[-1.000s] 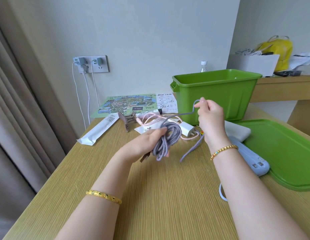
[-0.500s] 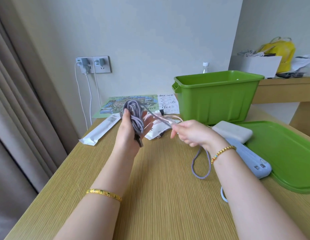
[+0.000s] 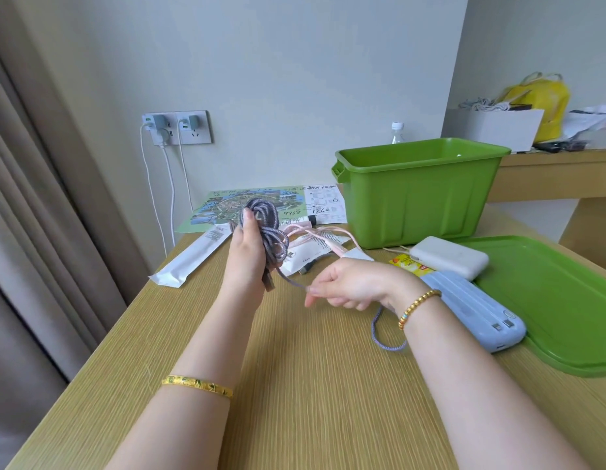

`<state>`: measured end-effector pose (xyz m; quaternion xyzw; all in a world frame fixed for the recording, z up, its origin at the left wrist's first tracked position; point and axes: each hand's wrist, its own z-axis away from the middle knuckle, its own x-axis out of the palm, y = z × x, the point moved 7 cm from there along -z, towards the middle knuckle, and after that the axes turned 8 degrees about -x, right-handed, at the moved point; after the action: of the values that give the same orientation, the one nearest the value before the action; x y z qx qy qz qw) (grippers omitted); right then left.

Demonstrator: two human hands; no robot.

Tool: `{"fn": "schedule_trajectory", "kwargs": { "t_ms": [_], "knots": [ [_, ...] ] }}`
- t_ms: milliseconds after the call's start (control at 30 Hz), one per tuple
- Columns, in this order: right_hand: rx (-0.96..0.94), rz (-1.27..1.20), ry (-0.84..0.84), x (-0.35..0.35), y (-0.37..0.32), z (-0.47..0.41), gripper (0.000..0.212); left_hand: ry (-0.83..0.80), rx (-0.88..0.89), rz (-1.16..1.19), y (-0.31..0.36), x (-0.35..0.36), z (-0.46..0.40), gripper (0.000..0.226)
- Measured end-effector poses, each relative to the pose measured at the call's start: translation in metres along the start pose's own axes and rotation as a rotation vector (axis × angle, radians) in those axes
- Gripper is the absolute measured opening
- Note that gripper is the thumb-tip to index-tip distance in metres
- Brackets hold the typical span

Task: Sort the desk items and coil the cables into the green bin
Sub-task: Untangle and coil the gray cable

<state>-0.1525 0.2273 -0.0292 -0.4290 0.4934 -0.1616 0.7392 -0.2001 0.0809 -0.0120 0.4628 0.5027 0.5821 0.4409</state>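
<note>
Nearly wound, the grey cable point(image 3: 266, 228) sits bunched in my left hand point(image 3: 247, 252), fingers curled round the coil, while my right hand point(image 3: 349, 283) pinches its loose tail. Nothing shows inside the green bin point(image 3: 420, 195) from here — pink cable point(image 3: 315, 234), power banks point(image 3: 450, 257) and papers point(image 3: 323, 203) wait on the desk point(image 3: 294, 385).

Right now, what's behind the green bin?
A clear bottle's cap and neck rise above the green bin's back rim, against the wall. The bin hides the bottle's lower part and anything else there.
</note>
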Motion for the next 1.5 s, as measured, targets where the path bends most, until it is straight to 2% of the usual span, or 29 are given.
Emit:
{"fn": "schedule_trajectory", "kwargs": {
  "t_ms": [133,267,367,467,533,600,767,833,900,967,1067,1167,1267,1300,1367,1433,1500],
  "knots": [
    [-0.128,-0.373,0.127,-0.030,-0.004,0.011,0.023,0.143,0.049,-0.227,0.005,-0.018,-0.006,0.056],
    [-0.211,-0.516,0.282,-0.051,-0.004,0.021,0.020,0.085,0.102,-0.398,0.007,-0.008,-0.005,0.048],
    [-0.292,-0.623,0.456,-0.063,-0.007,0.023,0.016,-0.088,0.181,-0.571,0.003,0.011,0.003,0.041],
    [-0.401,-0.745,0.620,-0.076,-0.009,0.027,0.016,-0.360,0.229,-0.653,-0.003,0.033,0.015,0.030],
    [-0.451,-0.726,0.648,-0.077,-0.012,0.027,0.018,-0.523,0.255,-0.722,-0.011,0.047,0.025,0.038],
    [-0.477,-0.701,0.646,-0.074,-0.015,0.026,0.018,-0.583,0.266,-0.807,-0.019,0.054,0.031,0.051],
    [-0.417,-0.826,0.766,-0.079,-0.005,0.029,0.016,-0.511,0.278,-0.696,-0.007,0.046,0.027,0.011],
    [-0.396,-0.906,0.770,-0.080,0.000,0.030,0.014,-0.459,0.276,-0.611,-0.002,0.041,0.025,0.011],
    [-0.391,-0.942,0.755,-0.081,0.001,0.030,0.011,-0.331,0.282,-0.554,0.003,0.034,0.020,0.017],
    [-0.368,-0.842,0.742,-0.083,0.002,0.031,0.007,-0.187,0.249,-0.425,0.007,0.023,0.014,0.022],
    [-0.283,-0.407,0.730,-0.081,-0.001,0.028,0.010,-0.084,0.170,-0.287,0.009,0.009,0.006,0.029],
    [-0.160,-0.035,0.742,-0.075,0.004,0.018,0.013,-0.085,0.073,-0.248,0.007,0.005,0.004,0.025],
    [-0.010,0.323,0.830,-0.079,0.021,0.017,0.021,-0.158,0.041,-0.235,0.004,0.011,0.004,0.024],
    [0.025,0.353,0.850,-0.081,0.027,0.017,0.023,-0.177,0.042,-0.257,0.003,0.013,0.004,0.024],
    [0.062,0.246,0.872,-0.084,0.037,0.017,0.024,-0.190,0.063,-0.343,0.000,0.016,0.004,0.025],
    [0.042,0.085,0.921,-0.085,0.041,0.016,0.024,-0.206,0.083,-0.414,-0.002,0.020,0.004,0.027],
    [-0.011,0.022,0.977,-0.087,0.038,0.018,0.024,-0.228,0.079,-0.450,-0.006,0.024,0.005,0.027]
  ]
}}
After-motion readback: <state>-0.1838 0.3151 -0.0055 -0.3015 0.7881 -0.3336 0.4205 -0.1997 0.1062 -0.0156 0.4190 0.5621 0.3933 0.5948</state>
